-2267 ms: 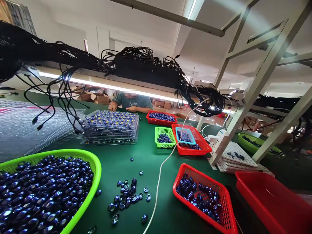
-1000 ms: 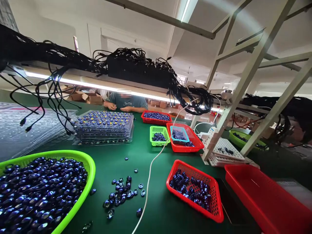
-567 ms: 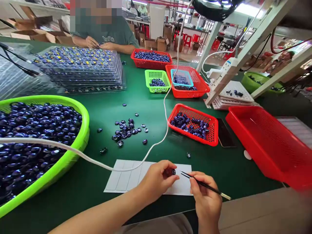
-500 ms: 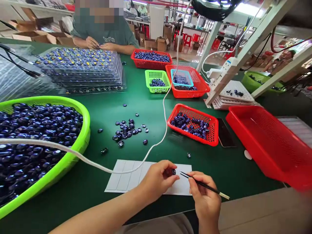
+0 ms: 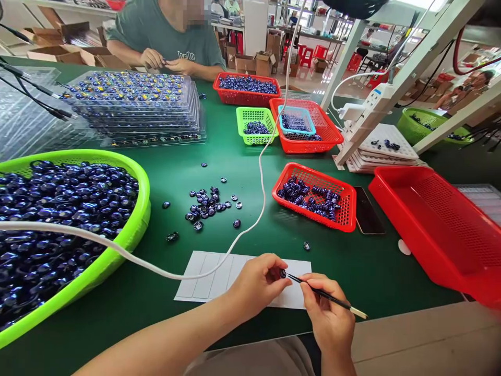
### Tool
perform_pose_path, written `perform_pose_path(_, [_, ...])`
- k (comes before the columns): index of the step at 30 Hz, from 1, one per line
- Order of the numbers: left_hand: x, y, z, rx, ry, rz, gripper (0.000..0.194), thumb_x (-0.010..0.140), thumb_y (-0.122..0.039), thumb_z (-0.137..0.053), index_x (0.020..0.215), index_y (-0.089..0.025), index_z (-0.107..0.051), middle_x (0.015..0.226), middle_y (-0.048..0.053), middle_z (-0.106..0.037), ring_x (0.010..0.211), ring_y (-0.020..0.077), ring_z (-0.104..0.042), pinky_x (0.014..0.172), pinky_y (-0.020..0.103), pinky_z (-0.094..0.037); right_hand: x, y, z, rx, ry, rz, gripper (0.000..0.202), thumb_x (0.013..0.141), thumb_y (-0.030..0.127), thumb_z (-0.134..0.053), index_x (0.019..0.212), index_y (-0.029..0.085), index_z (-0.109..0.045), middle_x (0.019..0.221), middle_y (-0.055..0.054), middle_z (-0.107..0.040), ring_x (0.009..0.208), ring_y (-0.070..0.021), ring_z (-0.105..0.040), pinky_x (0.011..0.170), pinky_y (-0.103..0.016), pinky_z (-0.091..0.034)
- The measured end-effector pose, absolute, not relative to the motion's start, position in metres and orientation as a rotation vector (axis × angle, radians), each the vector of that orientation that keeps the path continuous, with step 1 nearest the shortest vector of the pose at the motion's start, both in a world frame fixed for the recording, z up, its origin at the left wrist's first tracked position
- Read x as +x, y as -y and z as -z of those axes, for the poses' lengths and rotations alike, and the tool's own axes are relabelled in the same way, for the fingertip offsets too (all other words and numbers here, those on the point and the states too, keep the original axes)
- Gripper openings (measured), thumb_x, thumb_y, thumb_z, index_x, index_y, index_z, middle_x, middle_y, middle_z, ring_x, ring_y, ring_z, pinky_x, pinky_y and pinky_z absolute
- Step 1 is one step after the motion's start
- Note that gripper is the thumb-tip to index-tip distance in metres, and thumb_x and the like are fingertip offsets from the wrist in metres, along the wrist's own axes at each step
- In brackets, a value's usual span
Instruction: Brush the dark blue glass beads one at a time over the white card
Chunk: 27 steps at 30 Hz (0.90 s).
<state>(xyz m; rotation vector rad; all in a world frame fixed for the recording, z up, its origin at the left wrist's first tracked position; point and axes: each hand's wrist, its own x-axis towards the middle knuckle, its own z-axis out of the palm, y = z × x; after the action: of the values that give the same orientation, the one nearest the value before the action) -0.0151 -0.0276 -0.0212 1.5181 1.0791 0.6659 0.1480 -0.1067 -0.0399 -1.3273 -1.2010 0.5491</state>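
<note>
Between thumb and forefinger, my left hand [image 5: 260, 282] pinches a small dark part [image 5: 283, 273] above a white ruled sheet [image 5: 203, 277]. My right hand [image 5: 331, 313] grips black tweezers [image 5: 326, 295], whose tips touch or nearly touch the part; a tiny gap cannot be ruled out. Beyond the sheet, a loose cluster of dark blue shiny parts [image 5: 205, 204] lies on the green table [image 5: 242, 172]. One single part [image 5: 307, 246] sits just past the sheet. Similar parts half fill a red basket [image 5: 344, 219].
A large green basket [image 5: 143, 193] heaped with blue parts stands at left. A white cable [image 5: 156, 270] crosses the table and sheet. Stacked clear trays [image 5: 148, 122], a phone [image 5: 368, 211], and a big red bin [image 5: 442, 235] surround the work area. Across the table sits a person [image 5: 172, 42].
The tweezers' tips have come to the part in my left hand; before, a gap separated them. The whole view has shifted slightly, and the person opposite leans differently.
</note>
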Motion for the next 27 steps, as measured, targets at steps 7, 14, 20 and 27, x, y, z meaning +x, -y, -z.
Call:
perform_pose_path(7, [-0.0148, 0.0278, 0.0184, 1.545, -1.104, -0.653, 0.015, 0.076, -0.020, -0.077, 0.088, -0.017, -0.069, 0.071, -0.001, -0.065, 0.062, 0.0122, -0.059, 0.057, 0.022, -0.046, 0.1480, 0.1071, 0.0377, -1.324, 1.265, -0.516, 0.015, 0.086, 0.012, -0.070, 0.095, 0.024, -0.066, 0.094, -0.004, -0.076, 0.086, -0.0185, -0.076, 0.067, -0.026, -0.063])
perform_pose_path(14, [-0.0143, 0.0283, 0.0200, 1.575, -1.111, -0.676, 0.013, 0.075, -0.020, -0.076, 0.084, -0.018, -0.067, 0.070, -0.001, -0.065, 0.062, 0.0123, -0.060, 0.057, 0.021, -0.047, 0.1501, 0.1101, 0.0419, -1.353, 1.346, -0.491, 0.017, 0.087, 0.011, -0.070, 0.095, 0.024, -0.065, 0.095, -0.006, -0.076, 0.086, -0.0187, -0.076, 0.060, -0.024, -0.061])
perform_pose_path(20, [-0.0139, 0.0289, 0.0219, 1.586, -1.119, -0.694, 0.010, 0.076, -0.016, -0.073, 0.083, -0.017, -0.066, 0.070, -0.002, -0.064, 0.061, 0.0115, -0.059, 0.057, 0.021, -0.046, 0.1505, 0.1119, 0.0418, -1.331, 1.393, -0.500, 0.021, 0.086, 0.007, -0.069, 0.097, 0.024, -0.065, 0.096, -0.007, -0.077, 0.087, -0.0192, -0.075, 0.065, -0.027, -0.062])
perform_pose_path(27, [-0.0147, 0.0286, 0.0199, 1.569, -1.116, -0.681, 0.013, 0.075, -0.016, -0.076, 0.084, -0.016, -0.067, 0.070, -0.002, -0.064, 0.061, 0.0111, -0.059, 0.057, 0.020, -0.047, 0.1473, 0.1116, 0.0355, -1.287, 1.151, -0.579, 0.018, 0.085, 0.007, -0.070, 0.092, 0.023, -0.066, 0.092, -0.007, -0.075, 0.082, -0.0203, -0.074, 0.055, -0.026, -0.060])
